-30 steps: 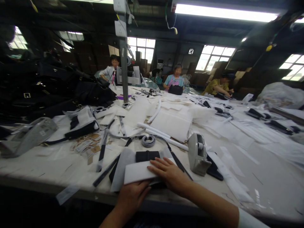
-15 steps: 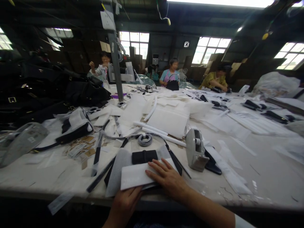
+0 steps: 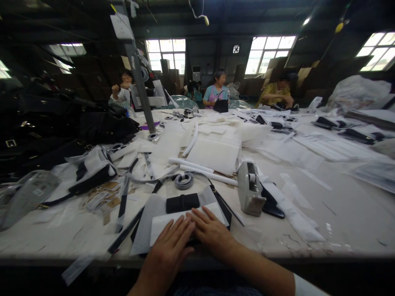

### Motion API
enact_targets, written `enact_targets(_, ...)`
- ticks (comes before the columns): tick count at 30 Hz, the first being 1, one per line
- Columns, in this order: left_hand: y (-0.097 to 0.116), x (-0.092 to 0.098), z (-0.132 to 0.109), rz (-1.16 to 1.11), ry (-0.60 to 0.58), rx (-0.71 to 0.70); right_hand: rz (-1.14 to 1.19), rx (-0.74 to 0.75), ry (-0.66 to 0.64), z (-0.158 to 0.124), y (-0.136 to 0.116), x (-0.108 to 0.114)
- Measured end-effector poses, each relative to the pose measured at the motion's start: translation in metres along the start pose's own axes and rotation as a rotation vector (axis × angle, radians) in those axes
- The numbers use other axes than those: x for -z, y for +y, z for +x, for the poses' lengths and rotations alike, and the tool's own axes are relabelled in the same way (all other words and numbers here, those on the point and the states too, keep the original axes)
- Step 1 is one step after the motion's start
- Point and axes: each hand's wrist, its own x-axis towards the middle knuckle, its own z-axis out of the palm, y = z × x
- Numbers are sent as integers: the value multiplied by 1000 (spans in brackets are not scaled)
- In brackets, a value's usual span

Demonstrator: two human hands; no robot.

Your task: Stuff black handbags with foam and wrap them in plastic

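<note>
A white foam sheet [image 3: 159, 226] lies over a black bag [image 3: 227, 213] near the table's front edge. My left hand [image 3: 171, 246] rests flat on the sheet's left part, fingers stretched out. Beside it, my right hand [image 3: 211, 234] lies on the sheet's right part with its fingers spread; the fingertips of both hands meet near the middle. Just beyond the sheet sits a black rolled piece with a band [image 3: 182, 202]. Grey-white thin paper [image 3: 142, 226] sticks out to the left. A coiled strap [image 3: 184, 181] is farther back.
A tape dispenser [image 3: 251, 191] stands right of my hands. White foam sheets [image 3: 216, 152] and tubes cover the table's middle. Black bags [image 3: 101, 123] are heaped at the left, with paper tags [image 3: 103, 199] nearer. A metal post [image 3: 140, 86] rises at the back; people work across the table.
My left hand has moved from under the sheet's front edge to the top of it. My right hand stays on the sheet. The whole view has shifted slightly.
</note>
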Motion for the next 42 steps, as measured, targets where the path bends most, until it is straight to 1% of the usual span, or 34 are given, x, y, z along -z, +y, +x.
enact_targets(2,-7,-12,4,56,-53,-43,-18,5,23,1,-1,0)
enact_targets(5,-13,-23,-3,146,-95,-49,-48,20,60,2,-2,1)
enact_targets(9,-13,-20,-13,212,-112,-48,-82,66,128,2,0,3)
enact_targets(13,-15,-14,-13,231,-118,-47,-53,96,146,5,2,5)
enact_targets(16,-17,-14,-13,229,-124,-28,6,91,108,8,3,8)
enact_targets(19,-18,-19,-17,207,-145,-17,81,88,6,9,8,13)
enact_targets(21,-17,-23,-23,208,-157,-21,135,111,-67,5,9,17)
enact_targets(23,-15,-28,-29,218,-156,-26,162,122,-104,-3,8,19)
enact_targets(25,-12,-31,-34,225,-166,-14,117,92,-76,-13,3,16)
enact_targets(27,-11,-32,-35,220,-193,5,7,41,-13,-23,-3,9)
enact_targets(29,-10,-30,-34,191,-221,19,-109,25,50,-29,-7,0)
enact_targets(33,-8,-23,-27,92,-252,58,-239,52,102,-26,-11,-13)
enact_targets(37,-7,-22,-25,52,-237,86,-293,73,132,-17,-10,-22)
enact_targets(40,-7,-27,-24,50,-197,106,-271,128,112,-8,-3,-17)
enact_targets(42,-9,-31,-24,58,-168,125,-242,163,54,0,2,-4)
